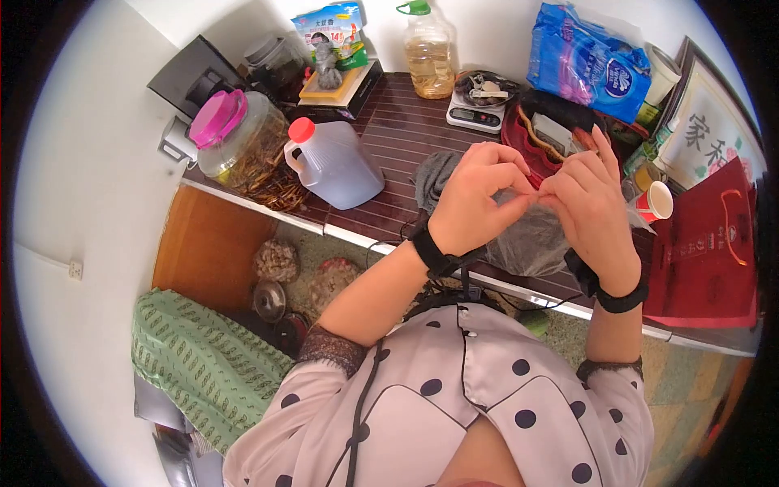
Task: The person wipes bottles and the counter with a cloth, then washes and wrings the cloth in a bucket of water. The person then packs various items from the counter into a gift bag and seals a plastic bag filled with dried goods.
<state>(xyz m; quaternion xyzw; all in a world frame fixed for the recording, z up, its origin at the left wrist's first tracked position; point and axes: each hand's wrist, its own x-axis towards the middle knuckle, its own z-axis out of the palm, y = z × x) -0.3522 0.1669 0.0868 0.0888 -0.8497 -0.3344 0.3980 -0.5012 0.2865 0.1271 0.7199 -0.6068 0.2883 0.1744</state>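
My left hand and my right hand meet over the table's front edge, thumbs and fingers pinched together. Between and below them is a clear, crumpled plastic bag; its top edge appears to be in both pinches, though the fingers partly hide it. Some fingers of my right hand point up and away from the pinch. A grey cloth lies just left of my left hand. Behind the hands sits a dark red bag or pouch with a wavy rim, partly covered by them.
Left on the dark striped table stand a red-capped jug and a pink-lidded jar. At the back are an oil bottle, a small scale and a blue tissue pack. A paper cup and red gift bag stand right.
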